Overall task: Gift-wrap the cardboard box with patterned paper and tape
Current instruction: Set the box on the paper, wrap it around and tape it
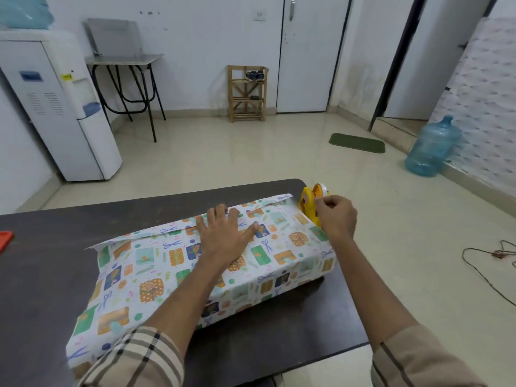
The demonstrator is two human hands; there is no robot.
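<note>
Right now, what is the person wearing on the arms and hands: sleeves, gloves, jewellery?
The left hand and right hand are bare: no gloves, rings or watch show. The left sleeve and right sleeve are beige plaid with dark and pale stripes, cuffs ending partway up the forearms.

Paper-covered box (201,275) flat on table, yellow tape dispenser (307,205) beside.

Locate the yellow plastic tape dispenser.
Head view: the yellow plastic tape dispenser stands at the far right corner of the dark table, beside the paper-wrapped box, pinched by the right hand.
</note>
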